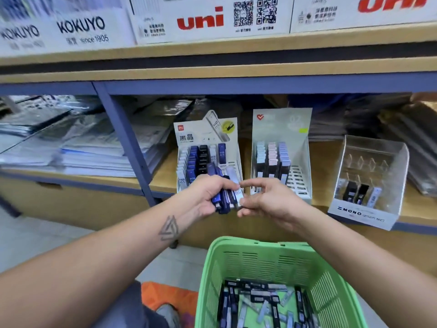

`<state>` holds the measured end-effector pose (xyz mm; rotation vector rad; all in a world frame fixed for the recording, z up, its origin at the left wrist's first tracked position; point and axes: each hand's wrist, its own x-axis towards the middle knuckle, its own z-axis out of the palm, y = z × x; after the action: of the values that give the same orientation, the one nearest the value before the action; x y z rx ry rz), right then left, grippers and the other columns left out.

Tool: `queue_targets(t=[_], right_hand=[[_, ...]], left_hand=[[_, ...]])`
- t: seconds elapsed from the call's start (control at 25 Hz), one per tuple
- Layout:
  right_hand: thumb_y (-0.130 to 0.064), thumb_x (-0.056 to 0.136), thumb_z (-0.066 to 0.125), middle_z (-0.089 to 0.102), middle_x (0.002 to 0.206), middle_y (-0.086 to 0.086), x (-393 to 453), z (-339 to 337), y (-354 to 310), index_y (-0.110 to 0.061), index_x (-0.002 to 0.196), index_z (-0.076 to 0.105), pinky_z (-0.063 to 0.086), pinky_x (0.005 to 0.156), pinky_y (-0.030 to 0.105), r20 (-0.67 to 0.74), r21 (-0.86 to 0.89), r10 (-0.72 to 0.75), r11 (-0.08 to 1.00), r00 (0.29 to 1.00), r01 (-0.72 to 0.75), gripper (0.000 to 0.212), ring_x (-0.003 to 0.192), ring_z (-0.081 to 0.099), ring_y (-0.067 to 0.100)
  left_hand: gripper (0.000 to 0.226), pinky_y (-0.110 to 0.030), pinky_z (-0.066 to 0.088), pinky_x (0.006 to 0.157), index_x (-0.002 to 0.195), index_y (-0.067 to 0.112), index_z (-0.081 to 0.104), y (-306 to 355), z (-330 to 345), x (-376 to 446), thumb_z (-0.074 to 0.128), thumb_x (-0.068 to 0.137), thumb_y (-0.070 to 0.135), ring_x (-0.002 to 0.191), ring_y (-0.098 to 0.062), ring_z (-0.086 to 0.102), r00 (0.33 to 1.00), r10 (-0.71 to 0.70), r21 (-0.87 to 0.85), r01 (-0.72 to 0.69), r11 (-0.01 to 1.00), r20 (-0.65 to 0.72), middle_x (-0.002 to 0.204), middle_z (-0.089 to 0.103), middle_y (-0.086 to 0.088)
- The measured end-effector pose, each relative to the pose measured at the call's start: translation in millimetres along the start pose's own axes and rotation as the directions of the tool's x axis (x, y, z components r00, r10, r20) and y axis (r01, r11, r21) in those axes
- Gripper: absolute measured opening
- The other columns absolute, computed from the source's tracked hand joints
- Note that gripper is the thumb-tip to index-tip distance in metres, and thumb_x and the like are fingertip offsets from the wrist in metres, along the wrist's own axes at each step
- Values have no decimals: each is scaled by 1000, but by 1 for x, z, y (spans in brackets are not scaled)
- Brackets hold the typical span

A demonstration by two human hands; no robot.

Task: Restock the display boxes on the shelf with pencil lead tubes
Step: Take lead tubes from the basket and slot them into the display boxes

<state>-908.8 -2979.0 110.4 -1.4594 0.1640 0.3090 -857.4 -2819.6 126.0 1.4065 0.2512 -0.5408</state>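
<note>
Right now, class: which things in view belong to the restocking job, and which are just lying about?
Belong to the job:
left hand gripping lead tubes
right hand pinching the pale tube
three display boxes
green basket of tubes

Lying about:
stacked packets
uni cartons
Kokuyo boxes

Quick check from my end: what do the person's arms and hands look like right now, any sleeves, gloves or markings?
Both forearms are bare; no sleeves, gloves, watch or rings show. The left forearm carries a dark tattoo of interlocking triangles just below the wrist. The left hand and right hand are bare, with no markings visible on the right arm.
</note>
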Motion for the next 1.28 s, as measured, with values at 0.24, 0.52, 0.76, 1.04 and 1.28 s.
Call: queue_targets(t=[0.24, 0.52, 0.76, 1.04, 1.28], right_hand=[[11, 89, 59, 72, 71, 12, 15, 19, -16, 1, 105, 73, 58, 58, 26, -261, -146, -210, 973, 942, 177, 24, 53, 63, 16], [-6, 96, 58, 75, 80, 4, 55, 28, -60, -16, 107, 72, 62, 81, 36, -358, -458, -518, 822, 777, 338, 20, 72, 76, 15], [-7, 93, 66, 69, 97, 5, 99, 42, -75, -13, 105, 70, 55, 82, 37, -112, -873, -703, 408, 703, 268, 13, 91, 66, 23], [-5, 94, 62, 66, 88, 8, 121, 55, -60, -12, 99, 66, 48, 70, 33, 31, -952, -702, 197, 711, 236, 9, 84, 63, 29], [-1, 93, 62, 64, 90, 2, 126, 60, -67, -14, 99, 70, 45, 72, 29, 79, -942, -629, 206, 773, 264, 16, 85, 60, 21]], left_hand=[[26, -42, 60, 49, 117, -16, 58, 20, -15, 2, 54, 91, -13, 64, -35, 73, 1000, -13, -101, 14, 995, 7, 91, 69, -29], [4, -27, 56, 45, 93, -7, 58, 65, -47, -3, 54, 91, -9, 52, -26, 70, 994, 65, -121, -76, 990, -87, 72, 67, -22], [11, -23, 52, 41, 97, -2, 56, 88, -70, 5, 49, 92, -9, 44, -22, 65, 989, 83, -219, -109, 970, -124, 82, 62, -22], [6, -23, 54, 43, 90, -6, 55, 90, -73, 7, 49, 93, -9, 67, -26, 65, 993, 81, -211, -99, 972, -91, 80, 63, -23], [6, -23, 56, 46, 91, -6, 56, 90, -73, 6, 50, 92, -9, 67, -26, 67, 992, 80, -210, -99, 973, -95, 81, 65, -24]])
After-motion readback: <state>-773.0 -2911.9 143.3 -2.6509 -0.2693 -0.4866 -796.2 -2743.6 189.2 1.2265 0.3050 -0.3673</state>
